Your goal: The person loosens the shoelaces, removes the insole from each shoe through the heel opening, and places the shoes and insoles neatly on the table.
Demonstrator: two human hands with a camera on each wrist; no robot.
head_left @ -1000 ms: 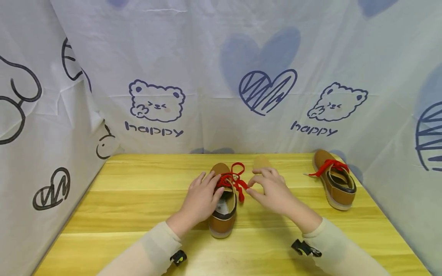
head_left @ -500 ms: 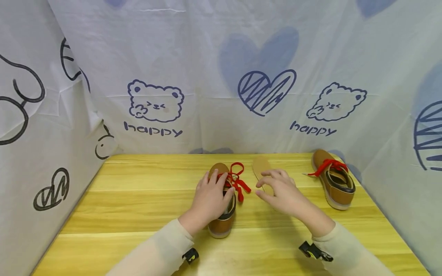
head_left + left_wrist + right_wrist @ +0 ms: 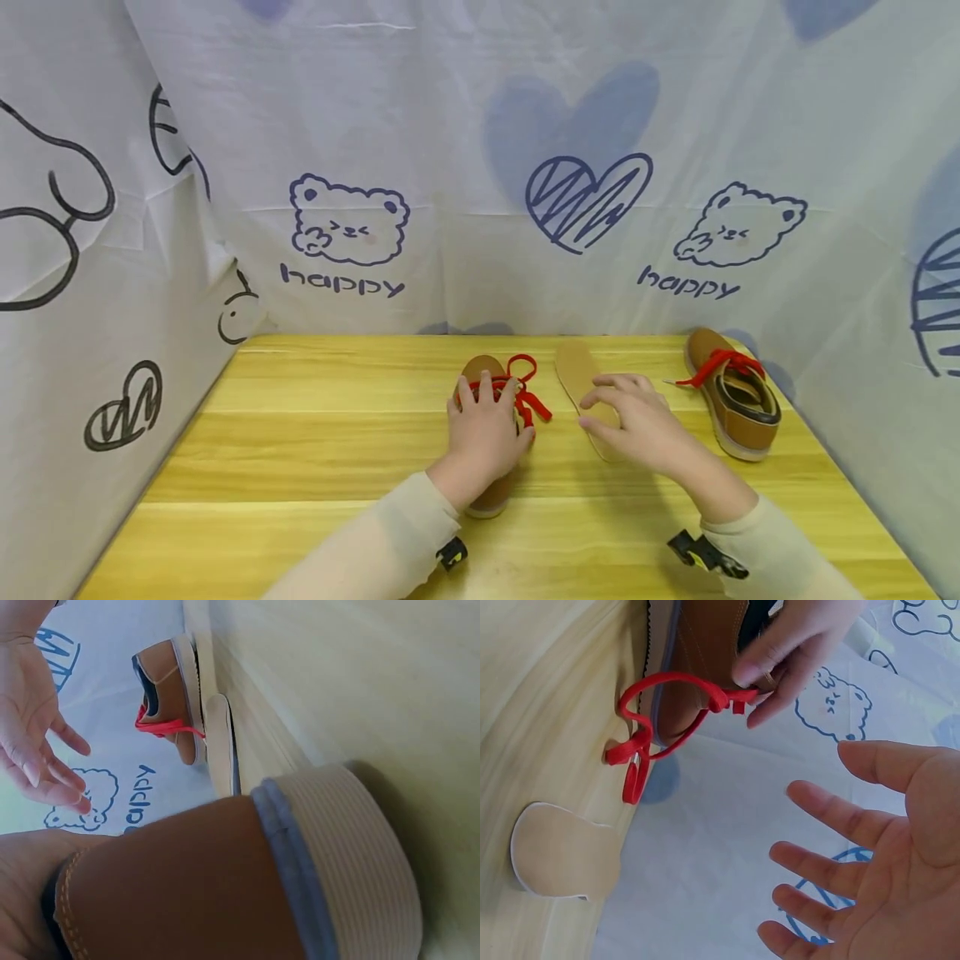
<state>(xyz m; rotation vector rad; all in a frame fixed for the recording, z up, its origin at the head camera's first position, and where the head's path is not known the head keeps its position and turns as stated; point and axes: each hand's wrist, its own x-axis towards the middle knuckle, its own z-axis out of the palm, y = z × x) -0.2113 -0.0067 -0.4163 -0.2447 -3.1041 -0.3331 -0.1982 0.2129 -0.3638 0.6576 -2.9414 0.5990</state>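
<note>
A brown shoe with red laces (image 3: 481, 367) stands on the table, its toe pointing away from me. My left hand (image 3: 482, 429) lies over its top with fingers spread across the laces, hiding most of the opening. The shoe's brown heel (image 3: 187, 877) fills the lower left wrist view. To the right, my right hand (image 3: 636, 417) hovers over a tan insole (image 3: 576, 365), holding nothing. Its fingers (image 3: 829, 814) are spread apart in the right wrist view. Loose red lace loops (image 3: 634, 750) spill onto the table beside the shoe's toe.
A second brown shoe (image 3: 738, 417) with red laces stands at the table's right side, its toe angled toward the back. White cloth (image 3: 465, 125) printed with bears and hearts hangs behind the wooden table (image 3: 322, 458) and along both sides.
My left hand has moved right and forward, farther over the shoe. My right hand has let go of a red lace end and drawn away to the right, uncovering more of the insole.
</note>
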